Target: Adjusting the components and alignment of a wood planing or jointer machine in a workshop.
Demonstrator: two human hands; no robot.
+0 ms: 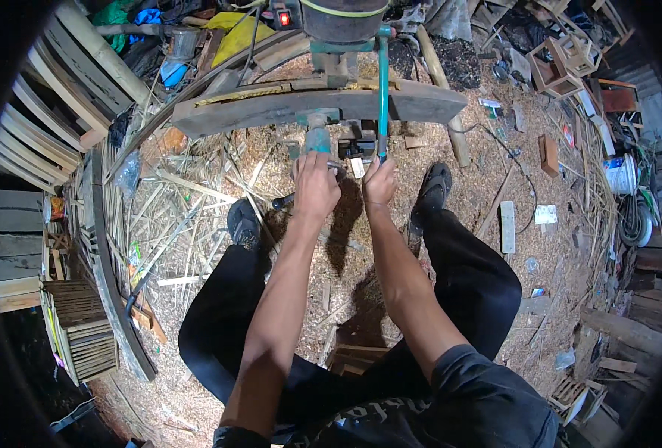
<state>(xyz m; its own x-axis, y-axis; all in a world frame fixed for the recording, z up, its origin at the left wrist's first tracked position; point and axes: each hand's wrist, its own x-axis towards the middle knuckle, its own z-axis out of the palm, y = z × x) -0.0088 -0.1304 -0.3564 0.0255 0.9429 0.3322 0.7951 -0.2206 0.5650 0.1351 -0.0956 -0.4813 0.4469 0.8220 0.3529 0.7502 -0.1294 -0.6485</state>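
A teal and dark machine (344, 21) stands ahead of me, with a long curved wooden board (241, 113) lying across it. My right hand (379, 181) is closed around the lower end of its long teal lever (383, 89), which hangs down in front of the board. Beside it, my left hand (317, 187) is wrapped over a handwheel, mostly hidden under the fingers, at the end of a teal shaft housing (317, 140). A black crank handle (282, 201) sticks out to the left of that hand. Between my hands hangs a small pale tag (358, 167).
Wood shavings and thin offcuts (189, 216) cover the floor around my feet. Curved boards (47, 127) are stacked at the left. A wooden block (548, 154), a cable (521, 160) and a white bucket (620, 175) lie to the right. A lit red switch (284, 19) shows on the machine.
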